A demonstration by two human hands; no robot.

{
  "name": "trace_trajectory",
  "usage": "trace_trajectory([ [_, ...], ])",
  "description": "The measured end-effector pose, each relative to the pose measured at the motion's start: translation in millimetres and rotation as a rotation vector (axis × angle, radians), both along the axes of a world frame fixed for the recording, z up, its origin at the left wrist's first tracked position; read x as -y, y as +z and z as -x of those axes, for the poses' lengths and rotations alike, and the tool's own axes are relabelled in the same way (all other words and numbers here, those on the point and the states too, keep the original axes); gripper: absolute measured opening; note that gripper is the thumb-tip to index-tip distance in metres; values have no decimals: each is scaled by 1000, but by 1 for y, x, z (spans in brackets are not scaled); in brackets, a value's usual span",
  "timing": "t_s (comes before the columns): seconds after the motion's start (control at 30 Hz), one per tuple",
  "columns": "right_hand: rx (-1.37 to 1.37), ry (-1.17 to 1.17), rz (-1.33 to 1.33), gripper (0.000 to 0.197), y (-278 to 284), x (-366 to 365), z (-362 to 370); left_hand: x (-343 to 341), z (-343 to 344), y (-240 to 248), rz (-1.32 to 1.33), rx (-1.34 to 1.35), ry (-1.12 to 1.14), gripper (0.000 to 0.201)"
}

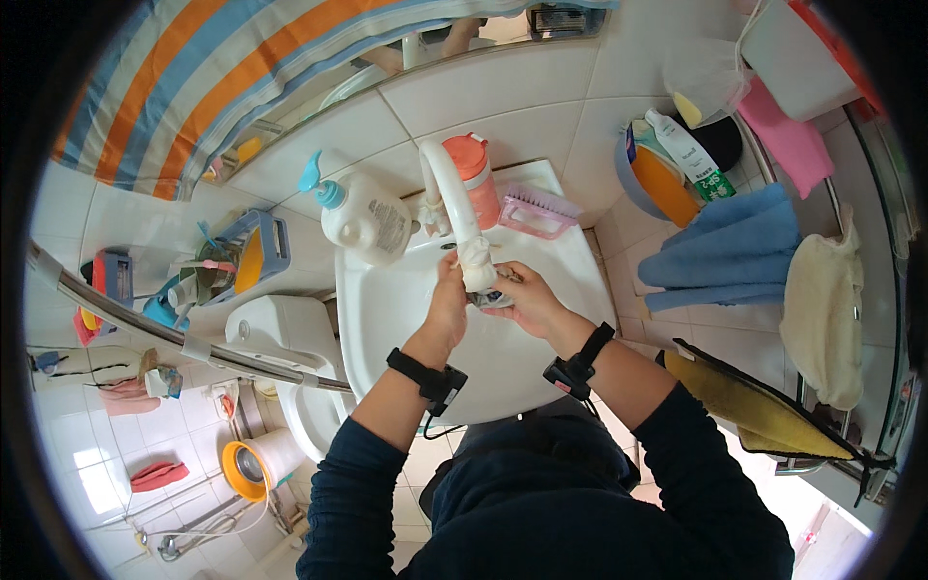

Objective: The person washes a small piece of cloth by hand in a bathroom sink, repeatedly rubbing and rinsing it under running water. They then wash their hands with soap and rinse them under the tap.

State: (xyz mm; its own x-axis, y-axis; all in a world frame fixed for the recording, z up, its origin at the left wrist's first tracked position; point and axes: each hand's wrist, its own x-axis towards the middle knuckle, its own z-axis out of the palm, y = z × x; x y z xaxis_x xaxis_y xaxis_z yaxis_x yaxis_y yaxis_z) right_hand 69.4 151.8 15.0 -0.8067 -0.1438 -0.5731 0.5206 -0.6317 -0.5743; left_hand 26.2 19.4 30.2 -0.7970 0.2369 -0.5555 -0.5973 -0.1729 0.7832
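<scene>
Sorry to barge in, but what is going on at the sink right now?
A person stands at a white sink with both hands under the spout of the white tap. The left hand and the right hand meet around a small object at the spout's mouth; what it is cannot be made out. A pump bottle, an orange-capped bottle and a pink brush stand on the sink's back ledge.

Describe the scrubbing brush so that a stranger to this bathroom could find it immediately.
Start at the white sink. On its back ledge, right of the orange-capped bottle, lies the brush. It alone is pink, with pale bristles.
</scene>
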Motion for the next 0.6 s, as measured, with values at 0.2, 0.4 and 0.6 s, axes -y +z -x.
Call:
trace_trajectory([
  [0.2,-61,-14,-217,28,-3,8,3,21,31,5,37,-136,7,69],
  [0.4,-297,24,-586,23,-9,-7,5,10,34,21,73,-84,-199,67],
  [0.6,-710,73,-1030,24,0,-17,3,32,37,25,2,-1,-168,75],
])
